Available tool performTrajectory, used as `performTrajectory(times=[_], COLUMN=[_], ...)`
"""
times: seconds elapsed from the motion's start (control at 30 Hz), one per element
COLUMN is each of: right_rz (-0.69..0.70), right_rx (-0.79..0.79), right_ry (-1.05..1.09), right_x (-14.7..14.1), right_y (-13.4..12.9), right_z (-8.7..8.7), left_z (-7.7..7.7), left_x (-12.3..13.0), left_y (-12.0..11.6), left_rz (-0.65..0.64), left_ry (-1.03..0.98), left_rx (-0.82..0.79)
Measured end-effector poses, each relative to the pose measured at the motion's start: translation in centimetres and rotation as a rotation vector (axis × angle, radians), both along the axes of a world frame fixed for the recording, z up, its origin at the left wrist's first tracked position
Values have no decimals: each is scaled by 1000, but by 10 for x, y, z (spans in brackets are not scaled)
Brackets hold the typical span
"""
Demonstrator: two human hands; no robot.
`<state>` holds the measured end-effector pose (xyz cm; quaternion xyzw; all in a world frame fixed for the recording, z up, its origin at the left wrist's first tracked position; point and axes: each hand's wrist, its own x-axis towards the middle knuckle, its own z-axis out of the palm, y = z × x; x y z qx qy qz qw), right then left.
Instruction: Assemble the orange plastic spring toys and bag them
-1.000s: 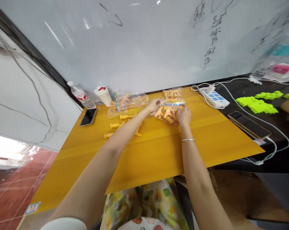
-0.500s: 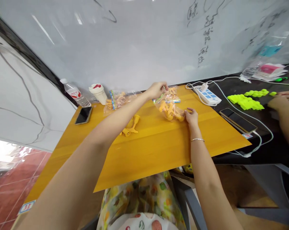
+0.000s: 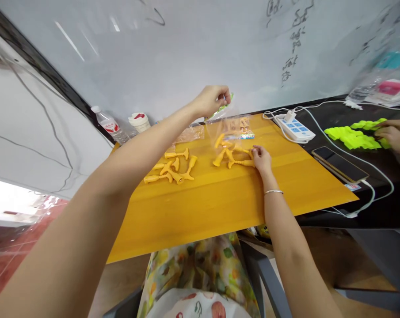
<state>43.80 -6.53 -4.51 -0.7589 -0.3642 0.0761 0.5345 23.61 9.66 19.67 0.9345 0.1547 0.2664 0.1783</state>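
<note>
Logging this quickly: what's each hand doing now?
Left hand: closed, holding a clear plastic bag.
Right hand: touching an orange plastic piece, grip unclear.

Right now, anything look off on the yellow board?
Yes: orange plastic parts lie loose and jumbled on the yellow board, outside any bag, in two scattered groups, one by the right hand. The left hand holds a clear bag up in the air above them.

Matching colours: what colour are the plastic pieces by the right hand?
Orange-yellow moulded plastic pieces, best seen in the head view.
</note>
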Motion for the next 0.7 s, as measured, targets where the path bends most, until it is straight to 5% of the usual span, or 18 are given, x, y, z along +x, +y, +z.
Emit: performTrajectory(times=[0.13,0.3,0.4,0.5,0.7], right_rz=[3,-11,1,19,15], right_rx=[1,54,79,89,86], right_ry=[-9,-12,-11,-12,-15], right_x=[-2,-1,1,2,2], right_y=[0,2,6,10,12], right_z=[1,1,-1,-5,-5], left_z=[3,31,27,-8,-107], left_x=[-12,-42,-65,-83,-102], left_y=[10,41,63,83,116], left_rz=[76,302,478,653,924], left_ry=[-60,-227,-380,-488,-456], left_rx=[39,45,-51,-177,-373])
